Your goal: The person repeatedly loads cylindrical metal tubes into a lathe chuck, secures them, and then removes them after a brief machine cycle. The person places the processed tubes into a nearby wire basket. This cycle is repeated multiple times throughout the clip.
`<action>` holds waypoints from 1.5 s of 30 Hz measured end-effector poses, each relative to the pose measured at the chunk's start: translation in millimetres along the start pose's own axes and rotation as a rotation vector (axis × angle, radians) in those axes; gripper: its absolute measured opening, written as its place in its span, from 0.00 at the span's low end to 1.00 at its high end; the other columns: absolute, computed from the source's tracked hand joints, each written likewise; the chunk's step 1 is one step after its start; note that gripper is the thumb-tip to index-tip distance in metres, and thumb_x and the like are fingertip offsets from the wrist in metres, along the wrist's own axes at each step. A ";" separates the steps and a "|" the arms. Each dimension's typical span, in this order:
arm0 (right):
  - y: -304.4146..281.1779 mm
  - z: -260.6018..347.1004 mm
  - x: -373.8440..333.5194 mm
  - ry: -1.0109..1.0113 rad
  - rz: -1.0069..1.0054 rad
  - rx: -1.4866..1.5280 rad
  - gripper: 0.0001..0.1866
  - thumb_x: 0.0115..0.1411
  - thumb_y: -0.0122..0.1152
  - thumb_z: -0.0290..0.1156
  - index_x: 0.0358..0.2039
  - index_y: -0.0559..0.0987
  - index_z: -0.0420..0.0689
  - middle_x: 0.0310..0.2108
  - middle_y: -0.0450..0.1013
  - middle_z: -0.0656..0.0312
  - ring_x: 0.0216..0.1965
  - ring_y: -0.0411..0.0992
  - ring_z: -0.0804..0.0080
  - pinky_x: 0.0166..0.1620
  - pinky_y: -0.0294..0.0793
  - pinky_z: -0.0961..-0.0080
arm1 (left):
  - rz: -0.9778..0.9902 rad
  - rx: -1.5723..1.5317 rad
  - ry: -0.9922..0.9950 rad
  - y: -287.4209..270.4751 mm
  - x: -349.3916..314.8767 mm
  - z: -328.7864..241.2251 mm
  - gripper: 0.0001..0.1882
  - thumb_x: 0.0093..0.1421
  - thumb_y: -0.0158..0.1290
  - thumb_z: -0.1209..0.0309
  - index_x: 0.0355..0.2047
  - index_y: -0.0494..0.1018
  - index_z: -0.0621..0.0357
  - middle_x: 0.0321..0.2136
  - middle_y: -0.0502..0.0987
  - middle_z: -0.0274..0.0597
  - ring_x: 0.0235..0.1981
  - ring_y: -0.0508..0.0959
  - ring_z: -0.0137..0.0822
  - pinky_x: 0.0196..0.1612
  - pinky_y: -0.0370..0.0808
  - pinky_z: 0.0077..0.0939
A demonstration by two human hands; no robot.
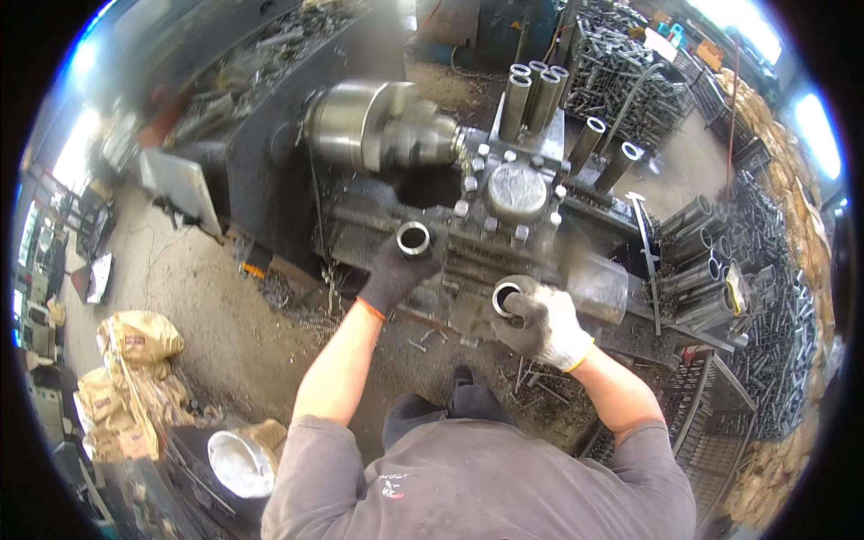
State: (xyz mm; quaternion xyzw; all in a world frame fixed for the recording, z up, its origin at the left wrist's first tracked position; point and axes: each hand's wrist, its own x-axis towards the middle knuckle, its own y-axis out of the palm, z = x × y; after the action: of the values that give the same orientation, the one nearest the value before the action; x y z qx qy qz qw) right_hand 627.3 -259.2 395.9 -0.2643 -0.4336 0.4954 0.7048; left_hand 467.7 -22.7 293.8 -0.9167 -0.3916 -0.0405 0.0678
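Note:
My left hand (393, 275), in a dark glove, is closed around a steel tube (401, 248) whose open round end faces up. My right hand (543, 326) wears a white and dark grey glove and grips a second steel tube (498, 300), its bore turned toward me. Both hands are in front of a lathe, apart from each other. Its chuck (364, 126) lies beyond my left hand, slightly blurred. A square tool post (517, 191) with several bolts around its rim sits beyond and between the hands. How long the held tubes are cannot be seen.
Several steel tubes (540, 101) stand upright behind the tool post. More tubes (697, 261) are stacked at the right, beside a long T-shaped bar (644, 261). Heaps of metal chips (621, 76) lie beyond. Sacks (135, 378) and a white-topped bucket (241, 463) are at lower left.

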 end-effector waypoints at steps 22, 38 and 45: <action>11.8 -141.5 306.6 0.338 0.753 -0.095 0.12 0.64 0.69 0.33 0.47 0.90 0.55 0.47 0.85 0.62 0.48 0.80 0.72 0.48 0.80 0.66 | -0.068 0.242 -0.205 -143.2 -73.6 28.5 0.34 0.57 0.67 0.74 0.64 0.70 0.61 0.57 0.78 0.49 0.59 0.78 0.42 0.64 0.74 0.38; -56.6 -138.0 283.7 0.154 0.151 0.046 0.10 0.60 0.73 0.30 0.41 0.88 0.43 0.47 0.84 0.55 0.44 0.85 0.64 0.51 0.89 0.73 | 0.006 0.380 -0.022 -140.5 -14.3 5.9 0.27 0.57 0.67 0.76 0.57 0.75 0.60 0.50 0.81 0.48 0.46 0.85 0.39 0.54 0.81 0.33; 10.8 -57.0 285.3 0.203 0.187 0.363 0.12 0.56 0.68 0.25 0.42 0.87 0.40 0.47 0.84 0.52 0.47 0.84 0.61 0.57 0.83 0.64 | 0.284 0.038 -0.215 -84.4 55.2 -9.2 0.31 0.62 0.67 0.71 0.64 0.72 0.60 0.51 0.81 0.45 0.53 0.81 0.37 0.57 0.79 0.35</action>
State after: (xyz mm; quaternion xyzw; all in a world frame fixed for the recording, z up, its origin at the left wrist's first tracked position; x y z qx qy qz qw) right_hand 710.0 12.6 459.2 -0.2206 -0.2379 0.5993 0.7318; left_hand 444.5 72.9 317.7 -0.9604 -0.2639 0.0753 0.0479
